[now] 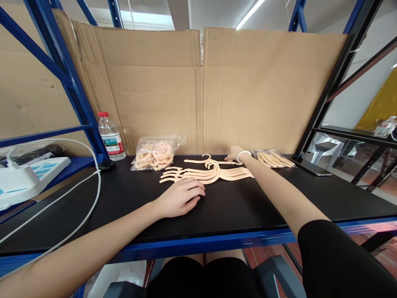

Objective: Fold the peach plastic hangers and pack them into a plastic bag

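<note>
Walling off the far side, two cardboard panels stand behind a flat black tabletop, framed by blue metal posts at the left; a strip light glows on the ceiling. A white cable loops near the left forearm and could snag it, tugging at the power strip. Mid-table lies a row of pale hangers, overlapping with hooks bunched together; lifting one could drag its neighbours, since the hooks may catch. The right forearm passes low by the row's right end, so a careless sweep could skew it. Behind lies a lone hanger, between a bag of pale pieces and a bag of sticks. The hands are well apart: the left hand rests loosely curled at the row's near left, gripping nothing visible; the right hand is at the lone hanger's right end, though I cannot tell whether it grips. Its beaded bracelet could catch a hanger tip.
</note>
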Demonstrator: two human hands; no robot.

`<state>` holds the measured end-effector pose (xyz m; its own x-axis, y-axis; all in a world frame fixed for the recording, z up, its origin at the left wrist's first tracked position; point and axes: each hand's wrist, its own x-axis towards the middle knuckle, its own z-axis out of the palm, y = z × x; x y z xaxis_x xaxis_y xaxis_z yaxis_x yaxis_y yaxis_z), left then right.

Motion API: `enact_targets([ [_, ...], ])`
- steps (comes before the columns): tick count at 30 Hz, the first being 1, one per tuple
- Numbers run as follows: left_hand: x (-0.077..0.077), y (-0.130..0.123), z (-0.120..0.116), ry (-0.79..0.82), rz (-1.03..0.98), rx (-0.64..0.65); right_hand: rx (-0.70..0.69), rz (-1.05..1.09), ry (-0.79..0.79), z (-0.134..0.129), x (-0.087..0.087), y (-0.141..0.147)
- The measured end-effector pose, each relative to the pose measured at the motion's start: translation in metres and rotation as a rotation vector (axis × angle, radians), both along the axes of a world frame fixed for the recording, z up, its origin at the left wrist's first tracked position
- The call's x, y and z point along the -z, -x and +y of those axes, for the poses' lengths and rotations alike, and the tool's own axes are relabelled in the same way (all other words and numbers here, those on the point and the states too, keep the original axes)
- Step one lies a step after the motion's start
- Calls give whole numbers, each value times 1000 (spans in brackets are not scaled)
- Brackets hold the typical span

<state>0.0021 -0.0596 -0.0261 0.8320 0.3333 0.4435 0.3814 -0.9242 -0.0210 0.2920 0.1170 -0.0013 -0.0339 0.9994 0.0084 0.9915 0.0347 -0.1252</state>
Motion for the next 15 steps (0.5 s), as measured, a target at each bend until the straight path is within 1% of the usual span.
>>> enact_targets([
  [5, 0, 0, -2, -45, 43, 5, 74, 6, -66, 3, 3, 7],
  [8, 1, 0, -2, -62, 61, -1, 116, 25, -74, 3, 2, 10],
  [12, 0, -1, -3, -103, 135, 1, 153, 63, -75, 2, 0, 13],
  [15, -1, -1, -4, -96, 139, -2, 180, 108, -81, 3, 0, 14],
])
